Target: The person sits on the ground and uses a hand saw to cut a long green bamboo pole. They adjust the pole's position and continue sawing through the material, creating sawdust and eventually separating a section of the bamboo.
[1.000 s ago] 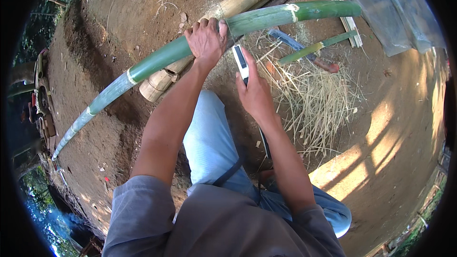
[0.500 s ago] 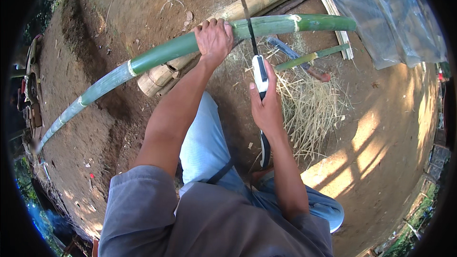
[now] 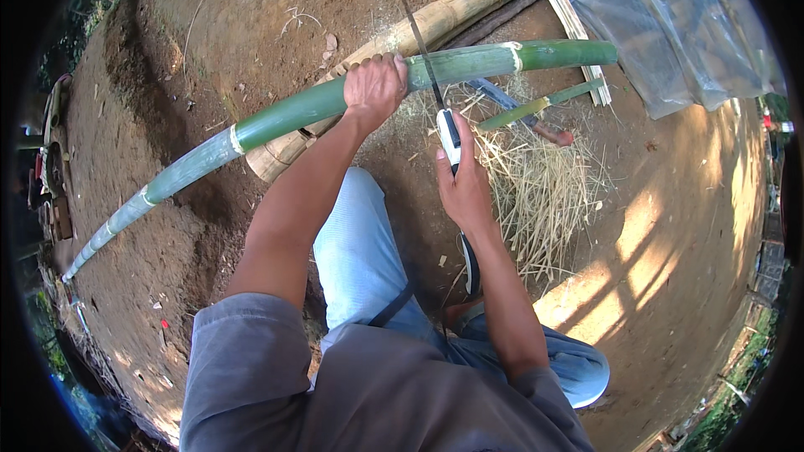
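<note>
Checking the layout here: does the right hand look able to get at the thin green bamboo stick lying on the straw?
Probably yes, once freed: the right hand grips the saw, but only open straw lies between it and the thin green stick.

My left hand (image 3: 374,89) clamped the green bamboo pole (image 3: 318,105), which barred the way across in front of me. Just beyond it lay a dry tan bamboo log (image 3: 435,21), closing the far side. My right hand (image 3: 463,188) had the saw (image 3: 429,75) upright against the pole. To its right, straw shavings (image 3: 536,192) and a thin green strip (image 3: 540,105) cluttered the ground. Bare earth (image 3: 670,268) farther right lay open.
</note>
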`<state>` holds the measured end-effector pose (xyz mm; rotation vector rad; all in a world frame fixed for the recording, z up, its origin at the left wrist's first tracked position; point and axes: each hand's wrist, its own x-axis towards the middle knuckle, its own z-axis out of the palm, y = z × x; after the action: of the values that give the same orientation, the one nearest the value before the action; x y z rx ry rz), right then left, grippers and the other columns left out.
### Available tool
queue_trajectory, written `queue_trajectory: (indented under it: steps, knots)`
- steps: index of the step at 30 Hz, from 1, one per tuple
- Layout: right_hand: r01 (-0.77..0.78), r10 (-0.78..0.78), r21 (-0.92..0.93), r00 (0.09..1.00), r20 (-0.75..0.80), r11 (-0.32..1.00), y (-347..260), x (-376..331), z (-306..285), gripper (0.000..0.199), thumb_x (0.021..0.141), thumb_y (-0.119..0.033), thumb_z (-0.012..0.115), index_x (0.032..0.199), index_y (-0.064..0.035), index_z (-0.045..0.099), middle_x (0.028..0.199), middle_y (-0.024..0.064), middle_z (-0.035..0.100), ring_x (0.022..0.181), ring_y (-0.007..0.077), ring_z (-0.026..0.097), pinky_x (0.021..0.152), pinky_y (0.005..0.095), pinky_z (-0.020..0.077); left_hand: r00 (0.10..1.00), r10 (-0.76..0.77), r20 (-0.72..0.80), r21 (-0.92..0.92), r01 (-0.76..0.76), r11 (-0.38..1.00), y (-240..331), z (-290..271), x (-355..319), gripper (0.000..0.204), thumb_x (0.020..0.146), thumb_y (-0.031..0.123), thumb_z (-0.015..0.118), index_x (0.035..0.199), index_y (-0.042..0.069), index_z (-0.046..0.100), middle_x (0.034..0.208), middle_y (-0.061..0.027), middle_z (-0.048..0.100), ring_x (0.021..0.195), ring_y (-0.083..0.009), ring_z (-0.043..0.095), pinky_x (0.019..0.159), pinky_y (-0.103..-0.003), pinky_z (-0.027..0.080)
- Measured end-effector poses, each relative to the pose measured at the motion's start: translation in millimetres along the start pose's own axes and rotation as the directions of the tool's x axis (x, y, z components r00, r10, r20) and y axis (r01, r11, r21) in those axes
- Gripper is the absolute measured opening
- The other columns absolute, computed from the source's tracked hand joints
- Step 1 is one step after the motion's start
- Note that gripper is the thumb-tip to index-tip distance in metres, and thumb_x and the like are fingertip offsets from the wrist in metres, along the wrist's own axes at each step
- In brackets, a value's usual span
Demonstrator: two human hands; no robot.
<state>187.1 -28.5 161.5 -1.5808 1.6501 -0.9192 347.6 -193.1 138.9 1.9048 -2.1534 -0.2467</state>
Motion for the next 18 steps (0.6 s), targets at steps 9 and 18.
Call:
queue_trajectory:
  steps: [9,18]
  knots:
    - [-0.127,0.134,0.124,0.990,-0.050,0.984,3,-28,-19,0.060,0.105,-0.020,0.050,0.160,-0.0179,0.024,0.131,0.0308,0.061,0.116,0.0491,0.063,0.094,0.0521,0.0497,0.881,0.184,0.436,-0.034,-0.188,0.982,-28,-13,28,0.097,0.069,0.057,0.075,0.141,-0.002,0.045,0.111,-0.0255,0.069,0.104,-0.0424,0.066,0.096,-0.050,0.051]
    - [-0.080,0.082,0.067,0.996,-0.032,0.995,-5,-37,-21,0.061,0.105,-0.023,0.051,0.160,-0.0187,0.026,0.130,0.0309,0.062,0.113,0.0505,0.064,0.091,0.0525,0.0506,0.858,0.062,0.509,0.062,-0.109,0.992,-5,-34,34,0.057,0.069,0.039,0.083,0.111,0.002,0.072,0.111,-0.0217,0.073,0.106,-0.0341,0.071,0.092,-0.047,0.057]
